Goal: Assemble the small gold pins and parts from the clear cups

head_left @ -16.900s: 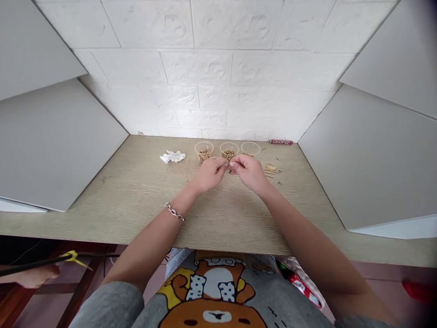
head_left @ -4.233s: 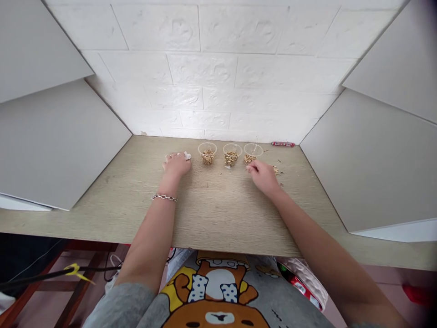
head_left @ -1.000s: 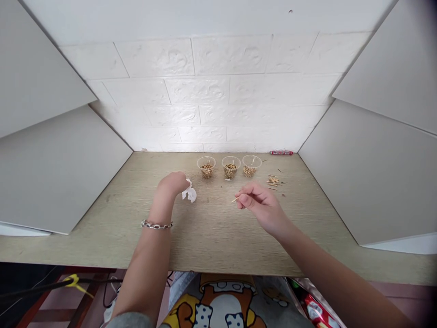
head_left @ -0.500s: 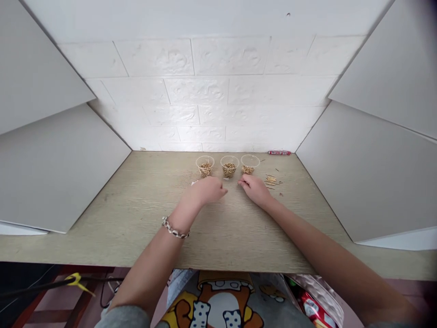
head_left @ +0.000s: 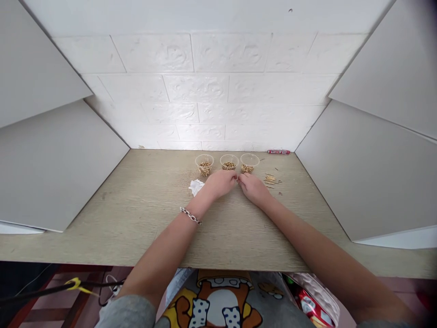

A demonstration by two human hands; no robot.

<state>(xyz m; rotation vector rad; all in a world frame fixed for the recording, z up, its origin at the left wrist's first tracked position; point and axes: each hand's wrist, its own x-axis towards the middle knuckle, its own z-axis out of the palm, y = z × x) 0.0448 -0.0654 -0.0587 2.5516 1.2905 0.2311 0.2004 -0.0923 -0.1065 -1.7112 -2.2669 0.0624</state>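
My left hand [head_left: 222, 183] and my right hand [head_left: 253, 187] meet fingertip to fingertip, just in front of the cups. Both are pinched closed on something too small to make out. Three clear plastic cups stand in a row: the left cup [head_left: 204, 159], the middle cup [head_left: 229, 160] and the right cup [head_left: 250, 159], each with small gold-coloured metal pieces inside. My left hand partly covers the front of the middle cup. Right of my right hand lies a loose pile of thin gold-coloured pins [head_left: 270, 179]. A crumpled white tissue [head_left: 195, 187] rests beside my left wrist.
The wooden table [head_left: 136, 200] runs back to a white brick-pattern wall [head_left: 194, 86]. Grey panels flank it on the left [head_left: 58, 168] and right [head_left: 372, 177]. A pink wrapped stick [head_left: 278, 151] lies against the wall at the back right.
My left hand has moved right, from in front of the left cup to my right hand's fingertips, uncovering the white tissue. My right hand has hardly moved.
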